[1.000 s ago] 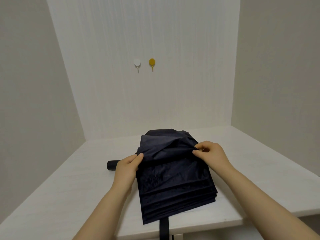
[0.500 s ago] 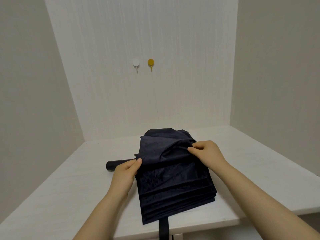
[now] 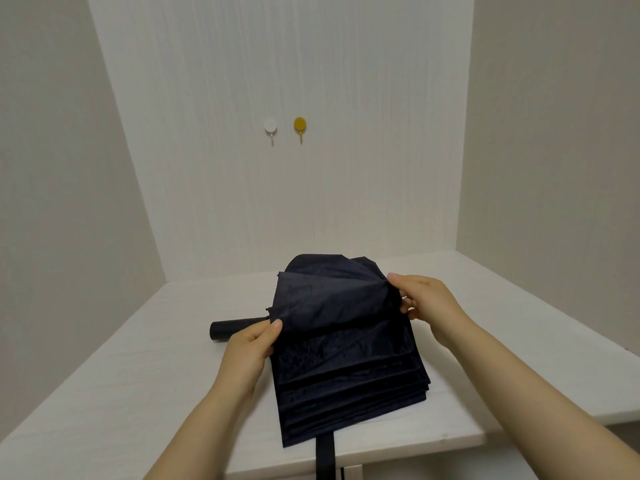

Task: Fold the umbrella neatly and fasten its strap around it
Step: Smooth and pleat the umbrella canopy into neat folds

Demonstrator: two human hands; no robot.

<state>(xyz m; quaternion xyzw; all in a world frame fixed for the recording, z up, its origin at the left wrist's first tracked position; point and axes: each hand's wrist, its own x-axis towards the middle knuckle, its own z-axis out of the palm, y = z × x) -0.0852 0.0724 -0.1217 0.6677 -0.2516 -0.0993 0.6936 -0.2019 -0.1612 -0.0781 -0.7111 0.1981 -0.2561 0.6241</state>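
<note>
A dark navy folding umbrella [image 3: 346,368] lies on the white table [image 3: 138,393], its canopy pleated into flat stacked panels. Its black handle [image 3: 230,328] points left. The black strap [image 3: 325,455] hangs over the table's front edge. My left hand [image 3: 251,348] pinches the left edge of the top fabric panel near the handle. My right hand [image 3: 424,299] pinches that panel's right edge, holding it lifted and spread above the stack.
Two small wall hooks, one white [image 3: 270,126] and one yellow [image 3: 300,124], are stuck on the back wall. Walls close in the table on the left, back and right. The table's front edge runs just below the umbrella.
The top fabric panel has been pulled out flatter and raised. My right hand moved right and slightly up with the fabric edge; my left hand stayed by the handle.
</note>
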